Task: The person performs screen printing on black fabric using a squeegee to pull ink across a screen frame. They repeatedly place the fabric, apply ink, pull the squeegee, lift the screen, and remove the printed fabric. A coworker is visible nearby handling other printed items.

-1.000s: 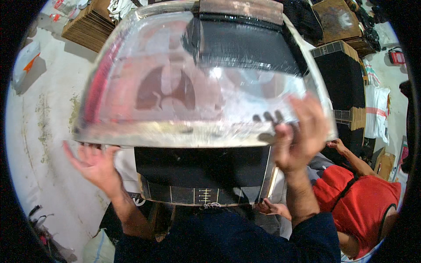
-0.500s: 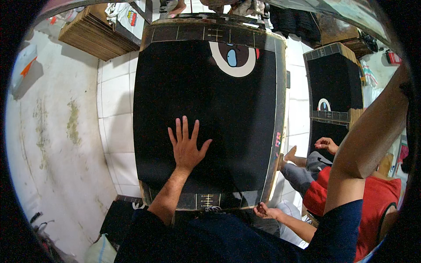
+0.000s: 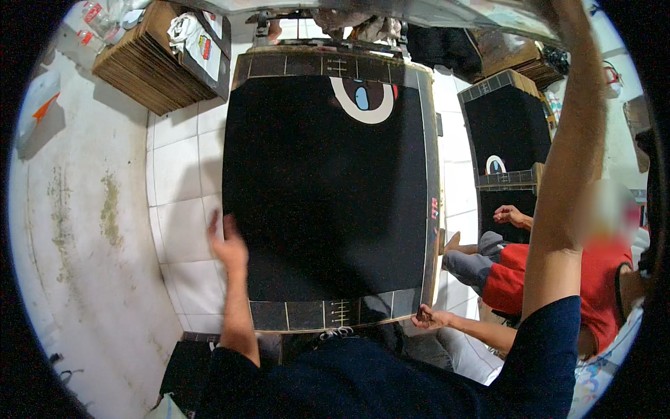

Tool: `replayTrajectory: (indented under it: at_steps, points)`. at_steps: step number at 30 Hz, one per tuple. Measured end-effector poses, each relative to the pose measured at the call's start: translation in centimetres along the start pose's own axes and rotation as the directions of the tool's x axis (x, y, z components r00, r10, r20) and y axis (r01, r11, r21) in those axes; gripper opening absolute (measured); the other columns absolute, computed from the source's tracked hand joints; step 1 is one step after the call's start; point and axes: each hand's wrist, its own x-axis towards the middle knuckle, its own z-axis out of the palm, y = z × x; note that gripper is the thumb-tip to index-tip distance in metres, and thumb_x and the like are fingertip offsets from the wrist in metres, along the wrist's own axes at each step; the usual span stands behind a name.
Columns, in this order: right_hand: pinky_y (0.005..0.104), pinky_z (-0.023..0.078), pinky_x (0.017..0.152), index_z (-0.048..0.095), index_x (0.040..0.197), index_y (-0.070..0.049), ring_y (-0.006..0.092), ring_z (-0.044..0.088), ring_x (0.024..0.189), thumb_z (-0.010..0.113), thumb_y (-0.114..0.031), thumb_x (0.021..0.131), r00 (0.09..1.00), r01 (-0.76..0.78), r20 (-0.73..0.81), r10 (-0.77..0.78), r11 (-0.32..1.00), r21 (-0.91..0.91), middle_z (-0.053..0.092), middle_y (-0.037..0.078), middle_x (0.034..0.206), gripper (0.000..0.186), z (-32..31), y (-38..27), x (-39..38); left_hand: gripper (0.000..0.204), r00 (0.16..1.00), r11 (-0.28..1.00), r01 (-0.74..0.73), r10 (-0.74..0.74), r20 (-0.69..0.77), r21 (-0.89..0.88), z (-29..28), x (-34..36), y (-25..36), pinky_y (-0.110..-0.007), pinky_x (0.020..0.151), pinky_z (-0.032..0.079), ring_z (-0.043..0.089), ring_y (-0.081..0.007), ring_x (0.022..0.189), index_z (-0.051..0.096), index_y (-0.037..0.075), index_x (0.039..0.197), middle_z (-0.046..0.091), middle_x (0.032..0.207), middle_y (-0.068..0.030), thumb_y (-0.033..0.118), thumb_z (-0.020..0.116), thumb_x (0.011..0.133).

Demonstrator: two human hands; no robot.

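Observation:
A large flat board lies in front of me, covered by black fabric (image 3: 321,202). Near its far edge the fabric carries a cream-ringed, eye-like print (image 3: 361,100) with a blue patch. Dark strips ruled with pale lines (image 3: 307,315) border the board's near and far ends. My left hand (image 3: 230,246) is beside the board's left edge, slightly blurred, fingers apart and holding nothing. My right arm stretches up to the top right, where a pale translucent sheet or frame (image 3: 474,17) crosses the view; the fingers of that hand do not show.
A person in a red top (image 3: 600,293) sits at right, one hand (image 3: 431,318) at the board's near right corner. Beyond stands another black-covered board (image 3: 506,122). Stacked brown boards (image 3: 136,59) stand far left, by a stained white wall (image 3: 84,244). White floor tiles (image 3: 174,171) surround the board.
My left hand has lifted off the fabric and moved left past the board's edge. My right arm has swung upward toward the top of the view. The view has shifted slightly.

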Motion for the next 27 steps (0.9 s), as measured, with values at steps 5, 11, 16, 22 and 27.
replayTrajectory:
  at_steps: [5,11,16,22,27]
  points:
    - [0.0453,0.04,0.103,0.061,0.129,-0.002,0.0272,0.055,0.111,0.031,-0.079,0.096,1.0,0.014,-0.027,-0.014,1.0,0.007,0.063,0.012,0.129,0.089,0.0,1.8,1.2,0.037,0.567,0.651,0.291,-0.708,0.421,0.701,-11.6,-9.4,-17.4,-0.045,0.082,0.053,0.069,-0.0362,0.088,0.071,-0.004,0.108,0.073,0.102,-0.0223,0.027,0.052,0.102]
    - [0.0349,0.044,0.078,0.073,0.113,-0.002,0.0202,0.057,0.083,0.041,-0.073,0.097,0.996,0.052,-0.075,-0.055,0.998,-0.044,0.068,0.008,0.088,0.079,0.6,2.6,-1.2,0.036,0.227,0.371,0.667,-0.927,0.299,0.646,-10.0,-24.9,-22.6,-0.045,0.082,0.053,0.069,-0.0371,0.089,0.072,-0.002,0.107,0.074,0.101,-0.0216,0.027,0.052,0.102]
    - [0.0341,0.044,0.077,0.077,0.102,-0.002,0.0183,0.059,0.082,0.045,-0.07,0.097,0.988,0.015,-0.154,-0.014,1.0,0.009,0.072,0.009,0.09,0.076,1.0,2.3,-4.7,0.035,0.262,0.352,0.762,-0.935,0.237,0.544,-8.7,-28.6,-22.6,-0.046,0.081,0.053,0.069,-0.0379,0.09,0.073,-0.001,0.106,0.074,0.101,-0.021,0.026,0.051,0.102]
    - [0.034,0.044,0.075,0.078,0.099,-0.003,0.019,0.058,0.078,0.042,-0.072,0.097,0.996,-0.044,-0.082,0.031,0.985,-0.166,0.069,0.011,0.085,0.078,5.2,0.2,-4.5,0.035,0.565,0.482,0.688,-0.825,0.016,0.542,-10.7,-22.5,-30.0,-0.046,0.081,0.054,0.07,-0.0388,0.091,0.074,0.0,0.105,0.074,0.101,-0.0203,0.026,0.05,0.101]
    - [0.0382,0.044,0.083,0.071,0.11,-0.002,0.0258,0.059,0.089,0.041,-0.072,0.096,0.998,-0.051,-0.061,0.035,0.955,-0.293,0.068,0.016,0.096,0.078,11.1,-4.3,-5.1,0.029,0.945,0.742,0.324,-0.279,-0.169,0.587,-20.2,-2.7,-35.9,-0.048,0.084,0.054,0.07,-0.0371,0.095,0.074,0.005,0.103,0.074,0.104,-0.0184,0.021,0.051,0.098]
